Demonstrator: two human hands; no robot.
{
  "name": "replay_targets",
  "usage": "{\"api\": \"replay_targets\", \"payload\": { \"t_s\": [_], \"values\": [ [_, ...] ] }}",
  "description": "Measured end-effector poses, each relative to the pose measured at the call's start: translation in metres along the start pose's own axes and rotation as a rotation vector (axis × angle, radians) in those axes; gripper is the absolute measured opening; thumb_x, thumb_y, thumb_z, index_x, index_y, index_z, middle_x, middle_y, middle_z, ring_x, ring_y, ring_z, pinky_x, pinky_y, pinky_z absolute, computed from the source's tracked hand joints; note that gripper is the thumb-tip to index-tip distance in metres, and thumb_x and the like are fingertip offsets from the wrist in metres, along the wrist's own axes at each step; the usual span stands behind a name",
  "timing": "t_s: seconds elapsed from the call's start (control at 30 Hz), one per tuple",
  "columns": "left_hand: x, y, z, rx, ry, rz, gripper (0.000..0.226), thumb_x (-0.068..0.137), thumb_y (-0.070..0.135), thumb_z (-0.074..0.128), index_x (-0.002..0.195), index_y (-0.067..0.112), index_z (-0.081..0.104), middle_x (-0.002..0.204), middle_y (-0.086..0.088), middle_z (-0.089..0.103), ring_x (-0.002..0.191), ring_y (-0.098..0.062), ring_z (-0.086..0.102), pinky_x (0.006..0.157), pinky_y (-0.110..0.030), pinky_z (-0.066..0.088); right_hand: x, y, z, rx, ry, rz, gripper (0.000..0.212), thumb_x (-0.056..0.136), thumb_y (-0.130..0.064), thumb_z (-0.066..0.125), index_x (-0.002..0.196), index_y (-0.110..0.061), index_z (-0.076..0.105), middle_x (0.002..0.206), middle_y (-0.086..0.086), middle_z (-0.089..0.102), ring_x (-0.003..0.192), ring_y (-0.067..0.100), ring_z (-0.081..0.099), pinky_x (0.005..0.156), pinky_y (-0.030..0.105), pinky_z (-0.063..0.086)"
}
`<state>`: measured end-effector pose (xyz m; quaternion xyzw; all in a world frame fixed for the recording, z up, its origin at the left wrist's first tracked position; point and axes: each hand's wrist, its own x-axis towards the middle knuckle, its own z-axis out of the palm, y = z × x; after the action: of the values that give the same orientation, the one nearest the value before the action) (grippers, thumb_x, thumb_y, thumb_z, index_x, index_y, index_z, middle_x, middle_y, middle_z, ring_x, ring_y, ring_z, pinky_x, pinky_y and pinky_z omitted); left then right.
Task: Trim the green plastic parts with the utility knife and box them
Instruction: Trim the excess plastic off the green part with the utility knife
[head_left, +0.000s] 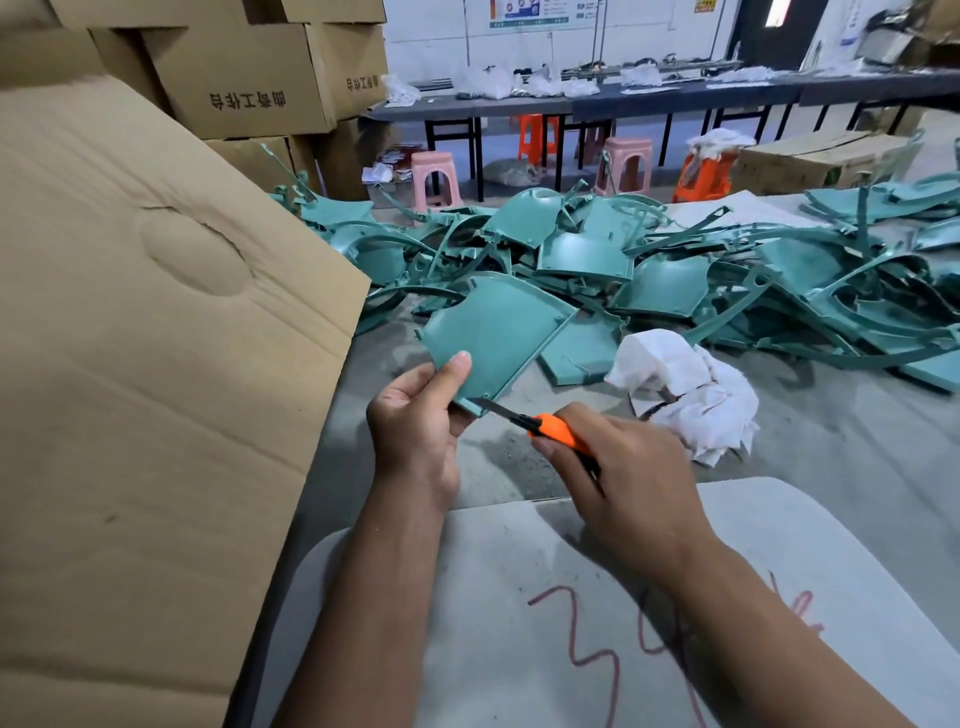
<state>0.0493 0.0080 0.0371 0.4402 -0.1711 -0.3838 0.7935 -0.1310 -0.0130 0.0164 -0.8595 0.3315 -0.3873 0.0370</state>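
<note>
Green part (493, 332) pinched left; knife (550, 428) gripped right; grey table (831, 467), cartons (244, 78) behind.

A large cardboard flap (156, 322) is leaning in along the whole left side, walling off that flank. Ahead, a tangled heap of green parts (649, 270) is sprawling across the far table from left to right (nothing is passing through there without snagging). A crumpled white cloth (691, 384) is lying just right of centre. Bare grey table (519, 462) is showing between cloth and flap, and again at the near right (857, 467).
</note>
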Motion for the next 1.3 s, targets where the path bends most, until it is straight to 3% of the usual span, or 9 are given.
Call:
{"api": "replay_targets", "payload": {
  "t_s": [0.27,0.5,0.57,0.67,0.77,0.93,1.1,1.17,1.3],
  "values": [
    [-0.003,-0.003,0.0,0.023,-0.007,-0.041,0.005,0.09,-0.004,0.069,0.087,-0.001,0.073,0.081,-0.013,0.077,0.07,-0.02,0.074,0.057,-0.026,0.058,0.004,0.025,-0.005,-0.088,0.177,0.35,0.041,0.103,-0.047,0.048,0.079,-0.014,0.049,0.059,-0.002,0.047,0.054,0.032,0.047,0.05,0.039,0.04],
    [-0.005,-0.007,0.0,0.114,-0.034,0.044,0.016,0.086,-0.001,0.074,0.073,0.007,0.079,0.084,-0.014,0.078,0.072,-0.023,0.074,0.062,-0.031,0.061,-0.001,0.012,0.002,-0.082,-0.037,0.094,0.039,0.105,-0.054,0.039,0.082,-0.023,0.046,0.062,-0.012,0.044,0.055,0.021,0.046,0.052,0.04,0.042],
    [-0.004,-0.002,-0.005,0.102,-0.088,0.026,0.002,0.081,0.003,0.077,0.08,0.004,0.078,0.089,-0.017,0.077,0.079,-0.026,0.075,0.066,-0.033,0.062,0.002,0.021,0.0,-0.086,0.042,0.171,0.039,0.106,-0.05,0.042,0.082,-0.021,0.049,0.061,-0.009,0.049,0.055,0.024,0.048,0.051,0.039,0.042],
    [-0.002,0.004,-0.015,0.117,-0.172,0.021,0.023,0.073,0.013,0.075,0.093,0.0,0.076,0.097,-0.018,0.077,0.085,-0.027,0.075,0.072,-0.035,0.063,0.002,0.041,-0.008,-0.111,0.156,0.308,0.034,0.103,-0.044,0.053,0.081,-0.018,0.05,0.061,0.0,0.052,0.058,0.032,0.048,0.051,0.04,0.04],
    [-0.004,0.012,-0.021,0.098,-0.309,0.012,0.021,0.077,0.013,0.069,0.093,0.005,0.08,0.102,-0.016,0.077,0.09,-0.024,0.075,0.079,-0.036,0.064,0.003,0.06,-0.015,-0.113,0.144,0.457,0.036,0.103,-0.046,0.051,0.079,-0.019,0.048,0.062,0.001,0.052,0.062,0.035,0.052,0.054,0.04,0.039],
    [-0.001,0.013,-0.026,0.228,-0.199,0.016,0.026,0.086,0.01,0.069,0.111,0.004,0.075,0.11,-0.016,0.076,0.102,-0.027,0.07,0.096,-0.044,0.054,0.002,0.058,-0.024,0.142,0.282,0.258,0.039,0.105,-0.042,0.048,0.077,-0.015,0.052,0.061,-0.006,0.046,0.059,0.018,0.045,0.055,0.039,0.035],
    [0.004,0.016,-0.035,0.231,-0.3,-0.1,0.02,0.084,0.011,0.066,0.098,0.012,0.081,0.103,-0.007,0.078,0.088,-0.015,0.074,0.072,-0.026,0.059,0.002,0.042,-0.017,0.236,0.136,0.053,0.042,0.106,-0.045,0.047,0.076,-0.016,0.042,0.057,-0.011,0.034,0.053,0.014,0.039,0.051,0.032,0.032],
    [0.007,0.019,-0.043,0.216,-0.344,-0.113,0.025,0.078,0.014,0.067,0.098,0.012,0.082,0.104,-0.008,0.078,0.088,-0.016,0.075,0.071,-0.025,0.06,0.004,0.043,-0.015,0.188,0.146,0.151,0.042,0.104,-0.046,0.048,0.075,-0.016,0.042,0.056,-0.01,0.035,0.053,0.019,0.04,0.051,0.039,0.033],
    [0.01,0.027,-0.052,0.122,-0.373,-0.099,0.042,0.083,0.017,0.067,0.122,0.002,0.071,0.116,-0.014,0.073,0.097,-0.02,0.069,0.077,-0.023,0.058,0.003,0.053,-0.017,-0.025,0.146,0.379,0.037,0.106,-0.045,0.047,0.077,-0.023,0.044,0.057,-0.009,0.041,0.059,0.029,0.044,0.054,0.036,0.026]
  ]
}}
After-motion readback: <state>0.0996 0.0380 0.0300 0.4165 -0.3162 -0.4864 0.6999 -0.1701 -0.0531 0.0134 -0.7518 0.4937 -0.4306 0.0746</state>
